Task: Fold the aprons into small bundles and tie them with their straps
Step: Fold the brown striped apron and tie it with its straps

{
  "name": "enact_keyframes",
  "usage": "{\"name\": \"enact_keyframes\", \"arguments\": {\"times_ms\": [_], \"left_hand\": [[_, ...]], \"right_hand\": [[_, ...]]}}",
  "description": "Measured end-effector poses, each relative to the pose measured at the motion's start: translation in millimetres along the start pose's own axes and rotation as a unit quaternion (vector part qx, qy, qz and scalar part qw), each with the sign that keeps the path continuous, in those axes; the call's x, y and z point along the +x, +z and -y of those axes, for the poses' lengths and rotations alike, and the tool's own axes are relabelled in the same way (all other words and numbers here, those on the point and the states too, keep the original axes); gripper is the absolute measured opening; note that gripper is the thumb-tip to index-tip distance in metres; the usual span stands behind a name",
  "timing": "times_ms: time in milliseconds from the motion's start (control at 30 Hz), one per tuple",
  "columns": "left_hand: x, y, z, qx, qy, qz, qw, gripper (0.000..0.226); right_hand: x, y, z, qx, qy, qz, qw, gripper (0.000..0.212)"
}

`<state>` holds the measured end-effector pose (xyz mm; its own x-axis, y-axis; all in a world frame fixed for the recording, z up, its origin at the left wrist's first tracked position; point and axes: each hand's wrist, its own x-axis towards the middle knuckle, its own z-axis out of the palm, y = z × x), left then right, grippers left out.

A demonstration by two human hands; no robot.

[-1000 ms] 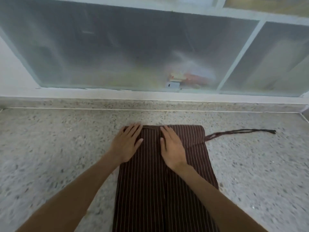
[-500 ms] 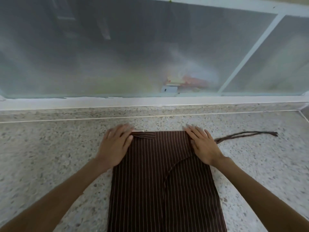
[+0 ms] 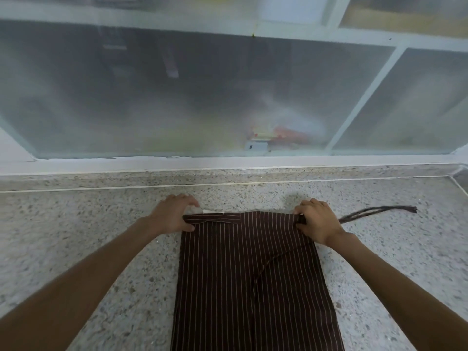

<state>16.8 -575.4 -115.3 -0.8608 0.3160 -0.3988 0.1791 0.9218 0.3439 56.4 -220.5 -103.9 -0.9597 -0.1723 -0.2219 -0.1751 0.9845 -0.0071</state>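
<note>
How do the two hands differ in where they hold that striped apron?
The left hand pinches the apron's far left corner, beside a small white tag; the right hand pinches the far right corner, where the strap trails out over the counter. Both have curled fingers gripping the same far edge.

Near end of the brown pinstriped folded apron (image 3: 253,287) cut off by the bottom edge, both forearms likewise, fingertips (image 3: 300,211) tucked under its far corners, blurred colourful objects (image 3: 276,136) behind the frosted window pane (image 3: 177,97), unidentifiable
</note>
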Motion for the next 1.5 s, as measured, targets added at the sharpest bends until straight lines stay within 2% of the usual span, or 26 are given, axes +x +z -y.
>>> {"name": "enact_keyframes", "arguments": {"times_ms": [33, 100, 167, 300, 400, 500, 600, 700, 800, 900, 1000, 1100, 1233, 1300, 1367, 1400, 1467, 1500], "left_hand": [[-0.7, 2.0, -3.2, -0.037, 0.000, 0.014, 0.999, 0.050], [0.1, 3.3, -8.2, -0.039, -0.012, 0.013, 0.999, 0.038], [1.1, 6.1, -10.7, -0.009, -0.022, -0.001, 1.000, 0.033], [-8.0, 9.4, -15.3, 0.087, -0.069, -0.003, 0.994, 0.040], [-16.8, -4.5, -24.7, 0.118, -0.078, -0.134, 0.981, 0.027], [-29.7, -27.5, -33.9, 0.041, -0.048, -0.297, 0.953, 0.018], [-56.4, -35.6, -42.6, -0.015, 0.000, -0.365, 0.931, 0.011], [-106.6, -16.7, -47.2, -0.004, 0.022, -0.360, 0.933, 0.018], [-153.1, 24.5, -44.7, 0.017, 0.069, -0.329, 0.942, 0.031], [-180.0, 81.7, -38.5, 0.052, 0.101, -0.228, 0.967, 0.038], [-187.0, 122.1, -37.0, 0.020, 0.035, -0.148, 0.988, 0.028], [-188.3, 119.8, -45.2, 0.008, 0.009, -0.188, 0.982, 0.024], [-208.1, 99.9, -58.4, 0.002, 0.095, -0.378, 0.921, 0.018], [-224.2, 106.0, -58.6, 0.007, 0.130, -0.406, 0.905, 0.015], [-236.7, 126.8, -50.6, 0.016, 0.117, -0.359, 0.926, 0.011], [-241.6, 139.4, -46.8, 0.012, 0.087, -0.304, 0.949, 0.012], [-248.9, 156.1, -43.3, -0.003, 0.042, -0.195, 0.980, 0.017], [-250.0, 159.6, -42.4, -0.004, 0.042, -0.177, 0.983, 0.019]], "right_hand": [[-2.4, -0.4, 1.0, 0.004, -0.001, 0.006, 1.000, 0.026], [-5.4, 0.4, 3.1, 0.018, 0.005, 0.009, 1.000, 0.025], [-11.7, 4.6, 4.5, 0.026, 0.013, -0.003, 1.000, 0.026], [-22.1, 9.4, 7.2, 0.022, 0.020, -0.050, 0.998, 0.025], [-23.1, -3.0, 4.6, 0.030, 0.025, -0.125, 0.991, 0.024], [-24.3, -27.1, 0.0, 0.071, 0.016, -0.219, 0.973, 0.021], [-43.9, -40.6, -1.7, 0.109, -0.003, -0.283, 0.953, 0.021], [-97.1, -24.8, -2.7, 0.117, -0.026, -0.304, 0.945, 0.023], [-150.9, 14.1, -5.6, 0.095, -0.069, -0.270, 0.956, 0.031], [-182.2, 56.6, -1.0, 0.071, -0.099, -0.192, 0.974, 0.039], [-193.3, 79.8, 7.2, 0.047, -0.098, -0.148, 0.983, 0.043], [-195.4, 71.8, 7.9, 0.045, -0.084, -0.198, 0.975, 0.040], [-210.7, 47.0, 7.9, 0.098, -0.061, -0.343, 0.932, 0.018], [-229.2, 52.1, 7.3, 0.099, -0.069, -0.358, 0.926, 0.024], [-247.5, 71.4, 7.9, 0.090, -0.094, -0.327, 0.936, 0.020], [-255.6, 82.1, 8.2, 0.089, -0.104, -0.293, 0.946, 0.016], [-264.8, 96.4, 12.0, 0.109, -0.109, -0.216, 0.964, 0.031], [-267.3, 99.1, 14.5, 0.120, -0.104, -0.190, 0.969, 0.036]]}}
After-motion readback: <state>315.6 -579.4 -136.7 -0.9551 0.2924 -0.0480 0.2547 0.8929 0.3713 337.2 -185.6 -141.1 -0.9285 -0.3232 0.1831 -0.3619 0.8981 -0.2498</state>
